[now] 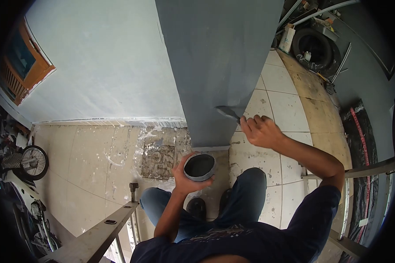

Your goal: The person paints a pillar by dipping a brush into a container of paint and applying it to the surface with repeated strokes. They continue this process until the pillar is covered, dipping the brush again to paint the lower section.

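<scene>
Left hand (184, 186) wrapped round the side of a grey-smeared cup (200, 178), mouth up, above the knees; right hand (261, 131) closed on the handle of a brush (226, 112), head in front of the grey pillar (215, 57), contact can't be told; cup probably light, rigid, slick where smeared, dark contents likely to slop if tipped; best held low round the wall; brush likely light, soft-tipped; grip handle, clear of bristles.

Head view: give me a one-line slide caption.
The right hand holds a brush at the gray pillar; the left hand cups a round bowl, dark inside.
</scene>
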Demonstrator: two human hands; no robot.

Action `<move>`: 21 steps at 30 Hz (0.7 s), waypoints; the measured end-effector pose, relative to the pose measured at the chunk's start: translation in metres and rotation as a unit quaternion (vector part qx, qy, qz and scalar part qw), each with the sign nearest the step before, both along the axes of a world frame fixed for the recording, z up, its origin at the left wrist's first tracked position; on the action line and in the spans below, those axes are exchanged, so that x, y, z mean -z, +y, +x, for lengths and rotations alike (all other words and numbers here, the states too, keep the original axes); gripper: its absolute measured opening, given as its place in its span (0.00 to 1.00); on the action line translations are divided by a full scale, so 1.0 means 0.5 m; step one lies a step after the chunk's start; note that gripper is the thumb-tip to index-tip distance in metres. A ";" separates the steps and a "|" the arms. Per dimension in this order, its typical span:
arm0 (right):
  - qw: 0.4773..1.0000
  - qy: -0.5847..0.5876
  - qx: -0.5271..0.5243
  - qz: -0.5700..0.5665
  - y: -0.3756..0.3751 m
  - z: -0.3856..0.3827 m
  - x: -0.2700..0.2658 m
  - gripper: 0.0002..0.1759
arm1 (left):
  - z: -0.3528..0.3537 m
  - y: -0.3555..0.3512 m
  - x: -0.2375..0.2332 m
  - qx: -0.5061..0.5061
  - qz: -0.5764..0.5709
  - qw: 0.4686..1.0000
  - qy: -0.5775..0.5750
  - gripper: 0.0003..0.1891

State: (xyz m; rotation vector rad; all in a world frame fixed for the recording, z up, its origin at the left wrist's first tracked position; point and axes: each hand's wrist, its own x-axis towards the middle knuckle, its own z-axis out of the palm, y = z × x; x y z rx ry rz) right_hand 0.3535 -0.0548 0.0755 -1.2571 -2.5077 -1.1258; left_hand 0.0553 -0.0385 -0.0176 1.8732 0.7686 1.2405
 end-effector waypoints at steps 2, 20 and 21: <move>0.999 0.037 0.015 0.010 0.003 0.020 -0.074 0.15 | -0.005 -0.006 0.016 0.007 -0.008 1.000 0.001 0.42; 0.999 -0.042 -0.003 0.002 -0.006 0.010 0.006 0.16 | -0.011 -0.026 0.063 -0.012 -0.028 1.000 -0.002 0.41; 1.000 -0.028 -0.004 0.003 -0.008 0.015 -0.011 0.16 | -0.013 -0.027 0.064 -0.013 -0.029 1.000 0.000 0.41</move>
